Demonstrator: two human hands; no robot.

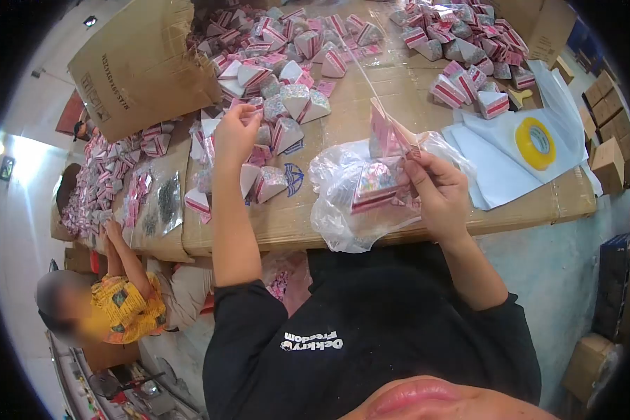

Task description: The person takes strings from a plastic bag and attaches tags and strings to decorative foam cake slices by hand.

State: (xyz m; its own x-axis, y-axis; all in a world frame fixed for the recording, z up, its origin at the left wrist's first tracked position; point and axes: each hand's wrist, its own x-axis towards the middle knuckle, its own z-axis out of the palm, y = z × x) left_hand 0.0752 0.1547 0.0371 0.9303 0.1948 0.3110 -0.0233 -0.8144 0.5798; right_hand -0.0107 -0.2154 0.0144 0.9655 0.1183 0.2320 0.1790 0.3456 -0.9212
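My right hand (437,185) is closed, thumb and fingers pinching a folded pink card (392,134) upright above the table. Just left of those fingers, a wedge-shaped package (379,178) with glittery filling and a pink striped edge lies over a crumpled clear plastic bag (343,227). My left hand (238,133) reaches to the near side of a heap of similar wedge packages (285,133). Its fingers are curled together at the pieces there; what they grip, if anything, is too hidden to name.
A tipped cardboard box (143,70) stands at the left. More wedges (462,35) are heaped at the far right. A yellow tape roll (535,143) rests on white sheets (500,185). At the far left, a co-worker in a yellow patterned shirt (126,304) handles small packages.
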